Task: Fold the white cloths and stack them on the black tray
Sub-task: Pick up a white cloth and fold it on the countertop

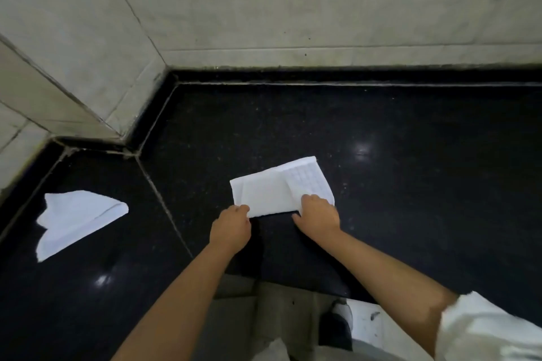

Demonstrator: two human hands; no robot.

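Your left hand [231, 228] has its fingers curled at the near left edge of the partly folded white cloth [272, 192], pinching that edge. Your right hand [318, 215] lies on the cloth's near right corner, its fingertips [311, 198] pressing down on the folded-over flap; the thumb points left along the near edge. The cloth lies flat on the black counter [410, 170], directly ahead of your hands. A second white cloth [76, 220], loosely folded, lies well apart to your left on the same surface. A seam crosses the counter between the two cloths. Pale tiled wall [293, 3] borders the counter at the back and left. A white sleeve [484, 328] covers your right upper arm.
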